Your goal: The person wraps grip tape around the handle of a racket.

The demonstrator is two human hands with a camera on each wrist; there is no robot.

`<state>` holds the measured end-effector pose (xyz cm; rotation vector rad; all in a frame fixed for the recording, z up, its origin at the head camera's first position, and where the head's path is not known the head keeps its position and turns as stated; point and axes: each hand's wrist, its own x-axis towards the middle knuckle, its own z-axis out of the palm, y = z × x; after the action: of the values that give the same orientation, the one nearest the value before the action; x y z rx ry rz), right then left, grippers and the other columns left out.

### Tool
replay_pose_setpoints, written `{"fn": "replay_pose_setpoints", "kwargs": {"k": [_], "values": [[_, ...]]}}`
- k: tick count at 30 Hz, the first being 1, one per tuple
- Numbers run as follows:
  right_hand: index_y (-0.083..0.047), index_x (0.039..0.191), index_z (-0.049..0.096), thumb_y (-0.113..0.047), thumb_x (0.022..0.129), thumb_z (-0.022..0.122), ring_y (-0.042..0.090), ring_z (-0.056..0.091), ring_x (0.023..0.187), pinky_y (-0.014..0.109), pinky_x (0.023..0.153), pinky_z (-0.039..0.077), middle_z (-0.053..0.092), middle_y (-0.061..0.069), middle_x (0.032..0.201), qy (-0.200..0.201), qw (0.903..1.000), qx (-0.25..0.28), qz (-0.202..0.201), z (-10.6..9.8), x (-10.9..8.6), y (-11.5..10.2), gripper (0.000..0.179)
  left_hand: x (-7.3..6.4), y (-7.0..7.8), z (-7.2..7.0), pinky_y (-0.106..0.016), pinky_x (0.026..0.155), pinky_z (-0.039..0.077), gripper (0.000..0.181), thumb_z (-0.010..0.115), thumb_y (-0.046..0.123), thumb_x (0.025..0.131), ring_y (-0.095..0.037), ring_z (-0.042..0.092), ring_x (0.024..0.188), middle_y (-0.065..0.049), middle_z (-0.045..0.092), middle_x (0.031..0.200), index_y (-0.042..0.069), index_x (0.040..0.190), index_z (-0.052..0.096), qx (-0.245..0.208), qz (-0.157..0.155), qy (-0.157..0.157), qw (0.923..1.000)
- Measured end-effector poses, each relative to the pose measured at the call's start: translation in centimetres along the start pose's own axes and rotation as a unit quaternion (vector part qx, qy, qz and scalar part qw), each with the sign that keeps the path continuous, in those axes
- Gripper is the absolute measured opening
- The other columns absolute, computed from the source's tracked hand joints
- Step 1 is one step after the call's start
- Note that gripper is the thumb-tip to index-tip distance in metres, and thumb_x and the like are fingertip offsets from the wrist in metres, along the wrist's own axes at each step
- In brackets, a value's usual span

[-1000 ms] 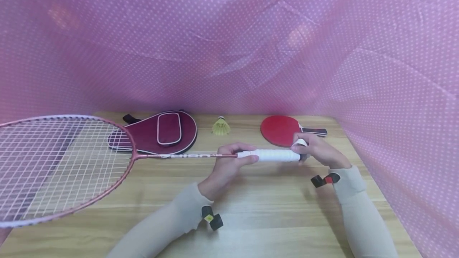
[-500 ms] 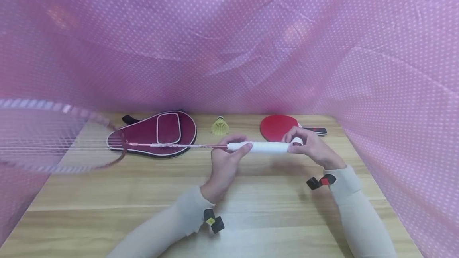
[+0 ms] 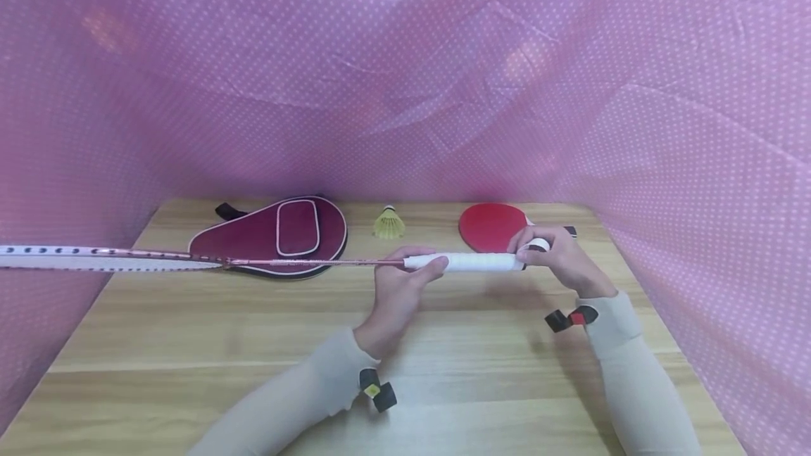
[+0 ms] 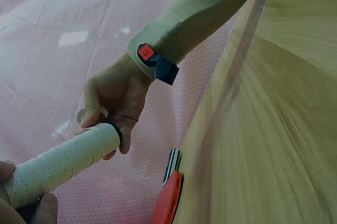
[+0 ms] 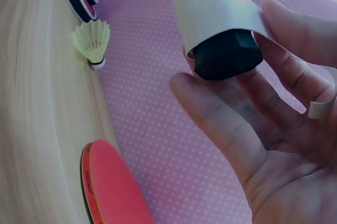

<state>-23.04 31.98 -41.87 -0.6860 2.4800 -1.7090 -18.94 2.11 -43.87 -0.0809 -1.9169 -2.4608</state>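
A badminton racket (image 3: 342, 262) is held level above the table, its head edge-on at the far left. My left hand (image 3: 398, 294) grips the upper end of its handle, thumb along the near side. White perforated grip tape (image 4: 68, 161) is wound round the handle in overlapping turns. At the butt end my right hand (image 3: 567, 259) pinches the tape, whose loose part curls in a loop above the fingers. In the right wrist view the thumb presses the tape's edge beside the black butt cap (image 5: 227, 55), and the other fingers spread below it.
A red table tennis bat (image 3: 491, 226) lies behind the right hand. A yellow shuttlecock (image 3: 388, 224) stands at the back middle of the wooden table (image 3: 253, 343). Left of it lies a maroon bat case (image 3: 253, 241). Pink dotted cloth (image 3: 405, 90) encloses the back and sides.
The racket has rolled about its shaft: its strung face showed before and is now edge-on. The handle has shifted slightly left and up, both hands moving with it.
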Motion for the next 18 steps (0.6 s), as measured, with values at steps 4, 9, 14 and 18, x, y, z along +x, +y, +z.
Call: {"fn": "replay_pose_setpoints", "kwargs": {"k": [4, 9, 14, 18], "values": [[-0.006, 0.089, 0.072, 0.0, 0.091, 0.067, 0.015, 0.06, 0.092, 0.026, 0.074, 0.054, 0.07, 0.002, 0.094, -0.009, 0.9999, 0.006, 0.006, 0.27, 0.1, 0.08, 0.008, 0.25, 0.19, -0.31, -0.027, 0.077, 0.057, 0.026, 0.085, 0.012, 0.079, -0.015, 0.07, 0.082, -0.005, 0.076, 0.094, 0.006, 0.103, 0.075, 0.006, 0.005, -0.007, 0.9999], [-0.006, 0.087, 0.069, 0.0, 0.09, 0.067, 0.011, 0.058, 0.089, 0.024, 0.08, 0.051, 0.068, -0.004, 0.087, -0.011, 0.9993, 0.018, 0.031, 0.23, -0.12, 0.12, 0.007, 0.1, 0.28, -0.17, -0.027, 0.078, 0.053, 0.03, 0.085, 0.009, 0.079, -0.015, 0.067, 0.085, -0.003, 0.075, 0.094, 0.003, 0.105, 0.074, 0.011, -0.009, -0.02, 0.9997], [-0.006, 0.084, 0.062, 0.004, 0.087, 0.067, 0.012, 0.06, 0.089, 0.026, 0.077, 0.054, 0.069, -0.004, 0.088, -0.033, 0.9964, 0.062, 0.046, 0.05, -0.11, 0.3, 0.012, -0.21, 0.54, 0.02, -0.027, 0.078, 0.052, 0.03, 0.084, 0.006, 0.079, -0.014, 0.064, 0.086, -0.003, 0.075, 0.097, 0.002, 0.107, 0.074, 0.014, -0.008, -0.024, 0.9996], [-0.007, 0.085, 0.061, 0.004, 0.088, 0.068, 0.011, 0.062, 0.089, 0.029, 0.074, 0.058, 0.072, -0.003, 0.09, -0.053, 0.9948, 0.067, 0.054, -0.12, -0.03, 0.5, 0.013, -0.57, 0.73, 0.11, -0.026, 0.08, 0.053, 0.029, 0.08, 0.001, 0.08, -0.015, 0.065, 0.09, -0.007, 0.076, 0.102, 0.004, 0.108, 0.074, -0.006, 0.0, -0.036, 0.9993]]}}
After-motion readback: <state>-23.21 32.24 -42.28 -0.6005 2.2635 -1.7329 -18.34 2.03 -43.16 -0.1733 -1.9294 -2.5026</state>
